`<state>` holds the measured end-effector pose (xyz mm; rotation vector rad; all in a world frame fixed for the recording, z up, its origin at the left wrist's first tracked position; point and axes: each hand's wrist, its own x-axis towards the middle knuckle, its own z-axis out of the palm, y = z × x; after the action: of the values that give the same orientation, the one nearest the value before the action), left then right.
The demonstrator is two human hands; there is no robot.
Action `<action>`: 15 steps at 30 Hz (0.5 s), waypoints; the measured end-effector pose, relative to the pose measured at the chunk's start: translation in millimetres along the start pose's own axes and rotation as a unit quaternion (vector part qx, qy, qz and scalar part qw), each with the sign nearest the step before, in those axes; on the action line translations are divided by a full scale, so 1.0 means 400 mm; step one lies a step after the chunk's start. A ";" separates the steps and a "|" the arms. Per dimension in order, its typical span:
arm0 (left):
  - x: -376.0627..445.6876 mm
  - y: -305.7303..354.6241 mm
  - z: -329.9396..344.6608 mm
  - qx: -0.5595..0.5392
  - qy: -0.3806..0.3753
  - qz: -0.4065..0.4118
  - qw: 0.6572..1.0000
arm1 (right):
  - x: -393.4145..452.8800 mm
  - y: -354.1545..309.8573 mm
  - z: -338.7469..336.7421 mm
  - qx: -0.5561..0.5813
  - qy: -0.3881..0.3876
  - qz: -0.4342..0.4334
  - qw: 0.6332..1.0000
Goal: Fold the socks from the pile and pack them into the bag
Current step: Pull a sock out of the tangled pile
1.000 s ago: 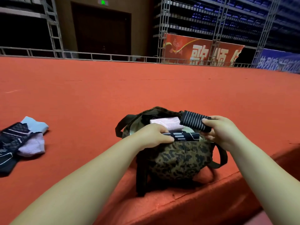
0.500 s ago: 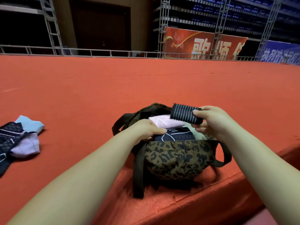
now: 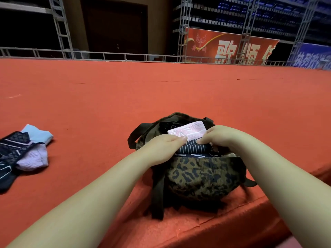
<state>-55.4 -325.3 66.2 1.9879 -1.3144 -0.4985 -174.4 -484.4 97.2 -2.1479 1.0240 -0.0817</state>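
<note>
The striped sock [image 3: 192, 146], held above the bag's mouth half a second ago, is now lying down inside the opening, and both hands have closed in over it. The right hand [image 3: 224, 138] is curling its fingers onto the folded dark sock with thin white stripes, pressing it into the bag [image 3: 202, 178], a leopard-print fabric pouch with dark straps. The left hand [image 3: 163, 148] is reaching in from the other side, its thumb and fingertips pinching at the same sock beside the bag's rim. Just behind the striped sock a folded pink sock [image 3: 188, 130] is sitting upright in the opening, and another dark sock with white markings [image 3: 195, 155] is showing at the near edge, under the striped one. The bag is resting near the front edge of the red carpeted stage [image 3: 161, 93]. Well to the left, the pile [image 3: 23, 151] of unfolded socks is lying on the carpet: a light blue one, a lilac one and dark patterned ones overlapping. Beyond the stage a metal railing [image 3: 107, 56] and a red banner [image 3: 229, 47] with large pale characters are filling the background.
</note>
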 end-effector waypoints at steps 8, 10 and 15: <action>0.035 -0.038 0.014 0.069 0.034 0.052 0.996 | 0.017 0.024 0.050 -0.114 0.192 -0.090 0.971; 0.038 -0.034 0.016 0.093 0.065 0.019 0.993 | 0.017 0.011 0.037 -0.135 0.239 -0.137 0.952; 0.066 -0.025 0.001 0.162 -0.025 -0.032 0.986 | 0.039 -0.014 0.044 -0.227 0.092 -0.243 0.939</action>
<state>-38.2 -347.1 60.1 2.3010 -1.4399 -0.3846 -154.1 -482.4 84.1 -2.8288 0.6237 -0.3123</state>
